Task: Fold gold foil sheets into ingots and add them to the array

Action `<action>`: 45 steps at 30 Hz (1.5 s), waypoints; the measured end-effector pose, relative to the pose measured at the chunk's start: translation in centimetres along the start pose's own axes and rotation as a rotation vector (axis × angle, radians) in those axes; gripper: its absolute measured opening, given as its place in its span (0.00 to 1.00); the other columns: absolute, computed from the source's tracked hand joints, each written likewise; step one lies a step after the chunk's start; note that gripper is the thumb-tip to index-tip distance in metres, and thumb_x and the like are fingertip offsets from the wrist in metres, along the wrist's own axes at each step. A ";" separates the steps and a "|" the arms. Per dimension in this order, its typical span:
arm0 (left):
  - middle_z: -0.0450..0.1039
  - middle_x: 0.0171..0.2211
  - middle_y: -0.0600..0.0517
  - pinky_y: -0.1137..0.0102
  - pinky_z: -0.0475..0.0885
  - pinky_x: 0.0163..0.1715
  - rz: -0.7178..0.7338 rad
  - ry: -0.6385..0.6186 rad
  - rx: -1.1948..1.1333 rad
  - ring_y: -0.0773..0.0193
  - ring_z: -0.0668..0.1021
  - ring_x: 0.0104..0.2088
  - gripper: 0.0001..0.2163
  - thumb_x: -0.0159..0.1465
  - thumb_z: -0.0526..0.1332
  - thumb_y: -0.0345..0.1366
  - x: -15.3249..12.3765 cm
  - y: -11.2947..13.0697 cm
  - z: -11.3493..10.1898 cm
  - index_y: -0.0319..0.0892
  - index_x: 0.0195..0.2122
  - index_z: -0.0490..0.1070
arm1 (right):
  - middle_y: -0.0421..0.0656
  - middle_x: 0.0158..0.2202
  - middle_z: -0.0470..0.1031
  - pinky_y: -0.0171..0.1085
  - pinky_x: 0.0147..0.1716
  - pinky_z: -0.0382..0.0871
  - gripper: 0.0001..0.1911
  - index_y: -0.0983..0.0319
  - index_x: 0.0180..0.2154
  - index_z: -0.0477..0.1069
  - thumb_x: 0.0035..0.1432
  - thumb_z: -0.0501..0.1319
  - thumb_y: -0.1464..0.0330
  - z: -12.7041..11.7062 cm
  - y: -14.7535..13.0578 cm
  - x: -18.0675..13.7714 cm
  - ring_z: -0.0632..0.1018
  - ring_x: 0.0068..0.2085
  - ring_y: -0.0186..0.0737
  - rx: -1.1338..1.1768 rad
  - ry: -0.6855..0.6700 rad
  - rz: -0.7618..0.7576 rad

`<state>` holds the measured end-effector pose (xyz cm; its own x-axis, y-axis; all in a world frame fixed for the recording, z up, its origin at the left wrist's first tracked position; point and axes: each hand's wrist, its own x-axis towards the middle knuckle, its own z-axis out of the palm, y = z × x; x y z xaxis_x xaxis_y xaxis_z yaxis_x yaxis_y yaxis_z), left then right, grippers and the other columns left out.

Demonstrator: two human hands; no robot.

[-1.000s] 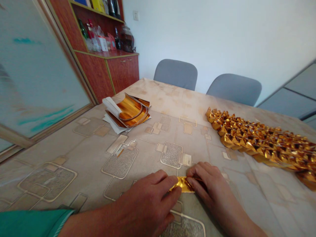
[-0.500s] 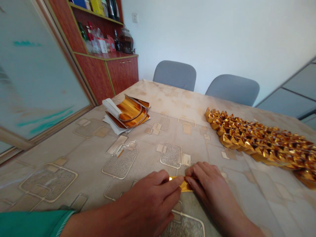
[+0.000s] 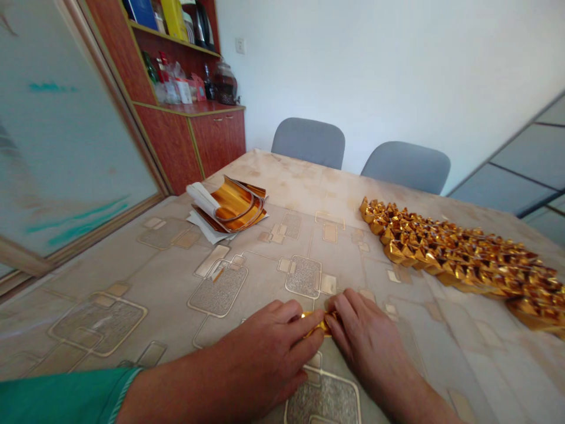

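A small folded piece of gold foil paper lies on the patterned table at the near edge, mostly covered by fingers. My left hand pinches its left end. My right hand presses and pinches its right end; the fingertips of both hands nearly meet over it. A stack of flat gold foil sheets with white backing lies at the far left. A long heap of finished folded gold pieces runs along the right side.
Two grey chairs stand at the table's far side. A red-brown cabinet with bottles and boxes is at the back left, beside a frosted sliding door. A green sleeve covers my left forearm.
Both hands have drawn closer together over the gold paper, so less of it shows than before. The view has tilted slightly; the stack and the heap have not moved.
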<state>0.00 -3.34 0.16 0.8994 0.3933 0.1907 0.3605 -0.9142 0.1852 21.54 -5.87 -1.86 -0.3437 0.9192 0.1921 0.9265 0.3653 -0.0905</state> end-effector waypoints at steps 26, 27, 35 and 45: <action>0.71 0.35 0.52 0.68 0.67 0.37 -0.428 0.018 -0.229 0.60 0.73 0.38 0.05 0.60 0.63 0.35 3.6 -1.0 -0.8 0.41 0.36 0.70 | 0.42 0.37 0.72 0.38 0.39 0.66 0.07 0.59 0.37 0.68 0.62 0.57 0.77 -1.5 0.7 0.4 0.74 0.39 0.41 0.442 -0.017 0.064; 0.71 0.35 0.53 0.69 0.66 0.36 -0.433 0.010 -0.256 0.60 0.73 0.37 0.05 0.60 0.63 0.35 3.5 -1.0 -0.9 0.41 0.35 0.69 | 0.41 0.37 0.72 0.38 0.39 0.66 0.07 0.59 0.37 0.68 0.62 0.57 0.77 -1.5 0.7 0.4 0.74 0.39 0.41 0.437 -0.017 0.059; 0.71 0.31 0.56 0.71 0.64 0.33 -0.442 0.015 -0.429 0.64 0.73 0.33 0.05 0.58 0.62 0.30 3.6 -0.9 -0.8 0.42 0.33 0.67 | 0.40 0.39 0.72 0.39 0.42 0.62 0.09 0.58 0.37 0.72 0.58 0.61 0.78 -1.3 1.2 0.9 0.72 0.43 0.41 0.393 0.066 -0.060; 0.74 0.28 0.53 0.70 0.64 0.33 -0.341 0.236 -0.360 0.63 0.74 0.31 0.09 0.65 0.60 0.37 3.5 -0.6 -0.3 0.42 0.29 0.74 | 0.38 0.32 0.75 0.39 0.43 0.62 0.07 0.59 0.31 0.71 0.59 0.63 0.76 -2.8 0.6 1.0 0.73 0.38 0.39 0.526 0.212 -0.099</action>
<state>2.82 -1.39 1.05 0.6516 0.7107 0.2653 0.4773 -0.6560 0.5847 22.14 -5.12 1.04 -0.3364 0.8473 0.4111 0.6721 0.5218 -0.5254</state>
